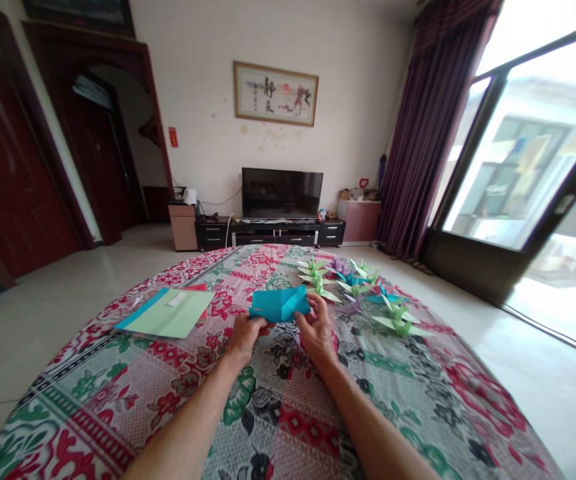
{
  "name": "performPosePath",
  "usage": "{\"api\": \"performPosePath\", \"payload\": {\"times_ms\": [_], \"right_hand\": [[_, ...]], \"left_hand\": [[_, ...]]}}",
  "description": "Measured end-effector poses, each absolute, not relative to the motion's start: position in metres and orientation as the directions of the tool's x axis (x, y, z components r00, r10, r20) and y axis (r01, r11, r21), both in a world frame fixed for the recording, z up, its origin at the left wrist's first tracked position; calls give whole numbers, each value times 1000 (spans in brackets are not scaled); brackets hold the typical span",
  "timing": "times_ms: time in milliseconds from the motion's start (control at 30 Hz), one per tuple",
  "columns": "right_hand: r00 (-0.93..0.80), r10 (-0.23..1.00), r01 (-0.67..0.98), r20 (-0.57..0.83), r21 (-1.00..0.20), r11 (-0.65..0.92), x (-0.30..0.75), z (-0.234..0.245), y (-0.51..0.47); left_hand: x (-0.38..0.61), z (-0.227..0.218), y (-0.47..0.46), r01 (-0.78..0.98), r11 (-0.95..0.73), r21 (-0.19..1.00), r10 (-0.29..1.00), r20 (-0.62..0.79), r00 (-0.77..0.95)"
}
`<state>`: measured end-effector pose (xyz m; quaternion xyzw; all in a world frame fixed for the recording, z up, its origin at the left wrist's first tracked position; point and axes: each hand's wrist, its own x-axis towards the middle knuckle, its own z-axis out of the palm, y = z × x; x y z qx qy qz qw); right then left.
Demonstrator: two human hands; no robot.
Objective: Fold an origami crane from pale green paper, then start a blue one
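Observation:
Between both hands is a folded sheet of blue paper point(279, 304), held up over the table with a crease down its middle. My left hand point(246, 335) pinches its lower left corner between thumb and fingers. On the other side, my right hand point(317, 328) grips the lower right edge, thumb in front and fingers behind. Right of the paper stand several folded paper cranes point(353, 288) in green, blue and purple. To the left lies a stack of coloured paper sheets point(175, 313), light green on top, with blue and red edges showing.
A round table with a flowered tablecloth point(178, 393) lies under everything. Beyond it, a television point(282, 194) stands on a low black cabinet point(274, 233) by the wall. A purple curtain point(415, 133) and glass door point(498, 173) are at the right.

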<state>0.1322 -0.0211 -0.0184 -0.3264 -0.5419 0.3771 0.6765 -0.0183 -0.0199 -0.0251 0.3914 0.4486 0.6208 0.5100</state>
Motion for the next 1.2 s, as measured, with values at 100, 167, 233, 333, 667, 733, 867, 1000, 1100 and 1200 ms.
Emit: {"api": "performPosePath", "payload": {"times_ms": [100,167,233,333,667,733,867,1000,1100,1200], "right_hand": [[130,839,-63,528,-840,539,132,-20,-21],[132,833,-14,538,-839,544,131,-18,-23],[129,837,-23,531,-843,538,130,-15,-26],[123,873,-132,473,-864,486,130,-11,-28],[128,945,-248,300,-913,323,137,-16,-22],[149,931,-218,333,-908,359,139,-17,-20],[145,907,-178,396,-891,418,142,-16,-19],[82,925,-174,372,-908,381,144,-15,-21],[3,954,-182,300,-938,296,144,-16,-23],[-79,963,-214,258,-948,236,141,-16,-25]], "left_hand": [[-17,-23,-20,-301,-47,952,981,-12,-192],[-17,-21,-20,-321,-34,947,977,-36,-211],[-17,-19,-20,-340,-28,940,971,-56,-233],[-18,-16,-20,-362,-26,932,963,-74,-261],[-17,-13,-22,-342,-13,939,962,-81,-261],[-18,-14,-21,-289,-15,957,962,-65,-264],[-22,-18,-21,-156,-18,988,966,-23,-258],[-25,-18,-20,-140,-38,989,965,0,-261],[-25,-16,-20,-210,-54,976,959,-9,-284],[-25,-12,-20,-257,-70,964,952,-13,-306]]}}
